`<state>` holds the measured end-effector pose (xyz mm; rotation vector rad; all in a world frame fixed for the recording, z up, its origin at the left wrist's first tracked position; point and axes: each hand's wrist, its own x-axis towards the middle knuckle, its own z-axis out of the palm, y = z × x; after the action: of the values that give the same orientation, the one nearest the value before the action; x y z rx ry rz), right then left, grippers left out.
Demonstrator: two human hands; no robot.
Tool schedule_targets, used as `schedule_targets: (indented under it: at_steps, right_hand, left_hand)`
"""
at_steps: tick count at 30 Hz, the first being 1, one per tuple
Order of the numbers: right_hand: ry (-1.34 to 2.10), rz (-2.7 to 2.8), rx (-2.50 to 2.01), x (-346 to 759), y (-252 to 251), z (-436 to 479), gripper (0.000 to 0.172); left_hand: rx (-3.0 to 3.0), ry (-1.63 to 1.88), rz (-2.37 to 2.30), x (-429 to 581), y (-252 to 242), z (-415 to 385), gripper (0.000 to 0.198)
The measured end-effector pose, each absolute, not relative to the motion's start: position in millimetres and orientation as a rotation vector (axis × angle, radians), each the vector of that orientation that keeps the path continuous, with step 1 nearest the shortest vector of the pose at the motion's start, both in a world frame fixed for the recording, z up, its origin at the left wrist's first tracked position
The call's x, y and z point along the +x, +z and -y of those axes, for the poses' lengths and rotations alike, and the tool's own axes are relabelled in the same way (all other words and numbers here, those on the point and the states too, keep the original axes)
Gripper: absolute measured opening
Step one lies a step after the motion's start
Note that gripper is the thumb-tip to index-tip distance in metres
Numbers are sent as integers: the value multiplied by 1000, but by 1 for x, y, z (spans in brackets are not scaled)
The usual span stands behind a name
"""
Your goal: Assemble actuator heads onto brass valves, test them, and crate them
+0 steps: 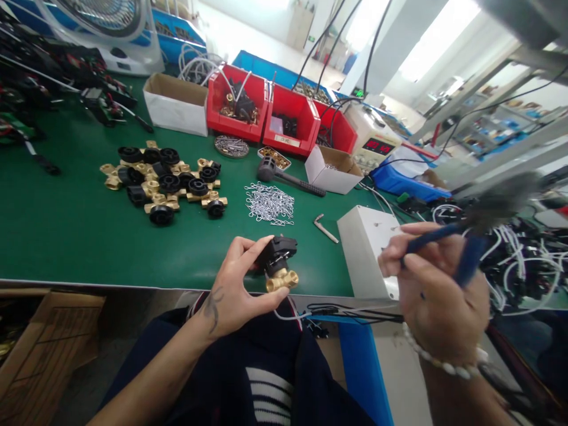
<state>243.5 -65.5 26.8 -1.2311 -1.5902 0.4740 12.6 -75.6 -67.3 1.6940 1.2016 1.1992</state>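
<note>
At the table's front edge my left hand point(237, 287) is closed on a brass valve with a black cap point(280, 263), thumb below and fingers above. My right hand point(437, 284), blurred by motion, grips blue-handled pliers point(470, 254) over the right side; their dark head points up and right. Beyond the valve lies a pile of silver clips point(270, 204). A bent metal key point(326, 229) rests right of the clips. Several brass valves with black caps point(171, 182) stand grouped on the left. Behind the clips is a black mallet point(288, 177).
Red bins point(290, 118), a white carton point(175, 106), a small open box point(332, 171) and a device with a red display point(370, 139) line the back. A white metal box point(366, 251) stands beside my right hand; tangled cables point(523, 266) lie farther right.
</note>
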Motion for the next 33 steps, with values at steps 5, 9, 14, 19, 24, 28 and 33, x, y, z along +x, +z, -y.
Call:
schedule_targets:
  at_steps: [5,9,14,19,24,28,33]
  right_hand:
    - [353,1876,-1321,232,11,56,20]
    - [408,2127,-1458,238,11,51,19]
    - [242,1560,-1188,234,3,52,11]
    - [382,2298,-1340,234,0,52,16]
    - [78,1621,-1202,235,4,51,12]
    - [274,2196,-1329,231,2,51,14]
    - [130,1779,-1278,233,2,51,13]
  left_hand:
    - [1680,1200,-1153,13,-68,73,68]
    - [1689,1192,-1141,12,-68,72,69]
    - [1712,1191,-1147,11,-69,71,70]
    - [1709,1176,-1141,10,-71,70,69]
    - [1725,1190,-1120,10,-70,69,70]
    - [1706,1166,-1125,10,-70,69,69]
    - [1705,1173,-1099,9,-71,68,70]
